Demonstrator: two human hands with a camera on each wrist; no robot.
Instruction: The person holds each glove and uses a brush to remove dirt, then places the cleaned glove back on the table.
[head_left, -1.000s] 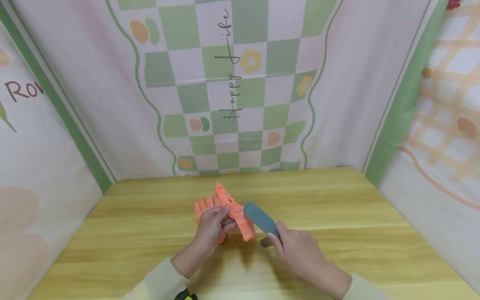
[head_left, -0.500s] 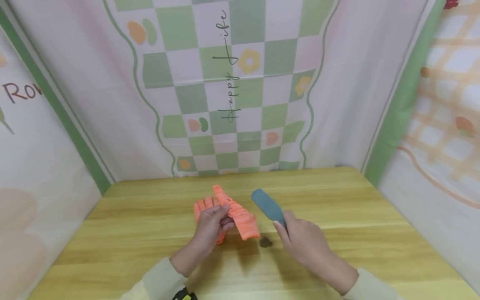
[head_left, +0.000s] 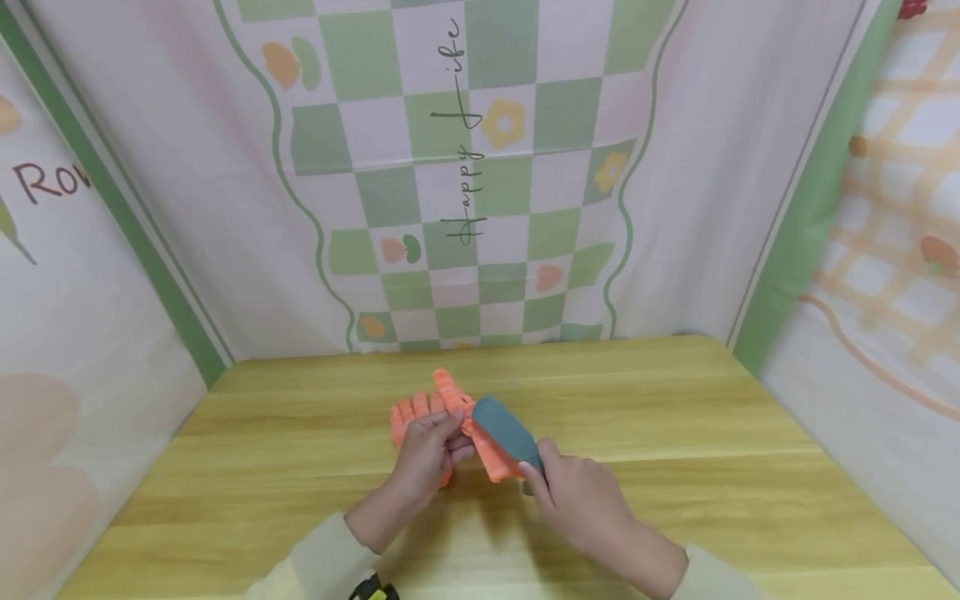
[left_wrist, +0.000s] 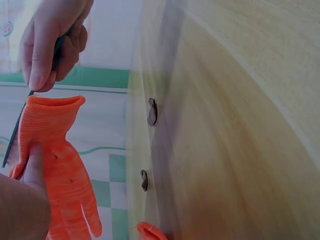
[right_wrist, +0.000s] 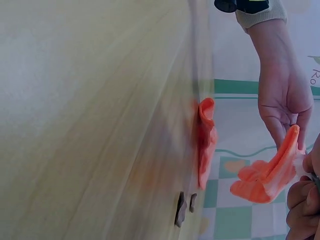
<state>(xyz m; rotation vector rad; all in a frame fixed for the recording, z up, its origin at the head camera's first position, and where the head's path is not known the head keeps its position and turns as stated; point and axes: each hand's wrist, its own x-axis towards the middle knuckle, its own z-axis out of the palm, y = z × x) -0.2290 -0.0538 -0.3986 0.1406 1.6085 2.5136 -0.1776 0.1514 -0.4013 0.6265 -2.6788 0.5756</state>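
Observation:
My left hand [head_left: 426, 454] pinches an orange knit work glove [head_left: 491, 458] and holds it up off the table. The glove's fingers point away and its cuff faces the right hand. In the right hand [head_left: 588, 504] is a brush with a flat blue-grey back [head_left: 506, 429], gripped by its handle. The brush lies over the glove's palm and cuff side, hiding part of it. Pale bristles [right_wrist: 300, 164] show against the glove in the right wrist view. A second orange glove [head_left: 405, 414] lies on the table behind the left hand, partly covered by it.
Two small dark brown lumps, a larger lump [left_wrist: 152, 112] and a smaller lump [left_wrist: 144, 180], sit on the wood-grain table [head_left: 300, 467]. Patterned curtains [head_left: 480, 167] stand behind the table and along both sides. A black and yellow item [head_left: 373, 588] is at the left wrist.
Half a second ago the brush was lifted off to the right of the glove; now it is back over it. The glove has tilted slightly, while the left hand stays nearly in place.

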